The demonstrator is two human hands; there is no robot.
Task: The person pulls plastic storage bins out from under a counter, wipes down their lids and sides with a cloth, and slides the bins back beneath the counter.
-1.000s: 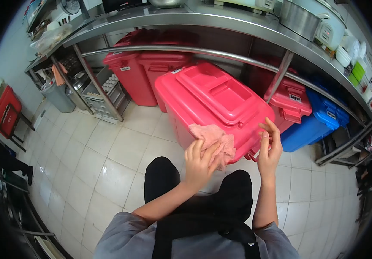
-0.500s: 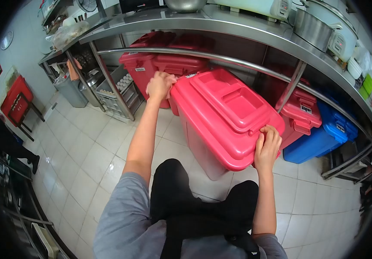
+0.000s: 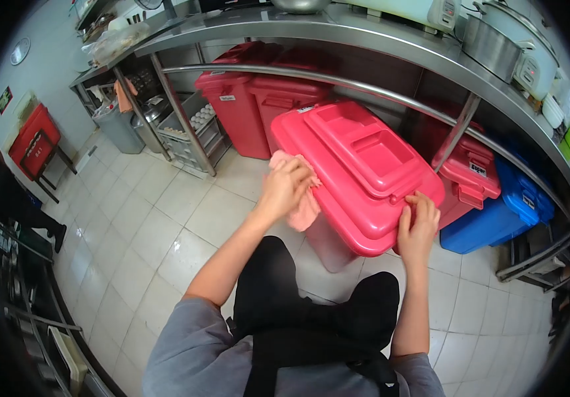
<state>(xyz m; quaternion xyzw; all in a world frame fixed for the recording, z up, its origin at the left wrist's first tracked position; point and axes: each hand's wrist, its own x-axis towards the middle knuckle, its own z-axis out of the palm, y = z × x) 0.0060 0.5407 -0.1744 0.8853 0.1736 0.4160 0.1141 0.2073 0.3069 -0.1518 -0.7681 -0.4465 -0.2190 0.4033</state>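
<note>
Lying bunched beneath the left hand (image 3: 287, 190), a pink cloth (image 3: 306, 213) is pressed against the long left edge of a red lid (image 3: 361, 175) near the centre of the frame, with one loose end hung down beside the bin's wall. The lid is seated on a large bin (image 3: 330, 243), stood on the tiled floor (image 3: 132, 278) just beyond the person's knees. Its long axis is slanted from the upper left toward the lower right of the frame, so most of the lid is found to the right of the left hand and to the upper left of the right hand (image 3: 420, 221). The upper end of that long edge is reached more nearly by the left hand; the lower right corner is covered by the right. There, the right hand's fingers are bent over the rim, and the thumb is set a little apart; whether anything is pinched beneath cannot be told. The cloth is gripped by the left hand alone. Behind the lid, a metal counter (image 3: 338, 26) is stretched across the top of the frame, and a blue bin (image 3: 486, 221) is seen at right.
</note>
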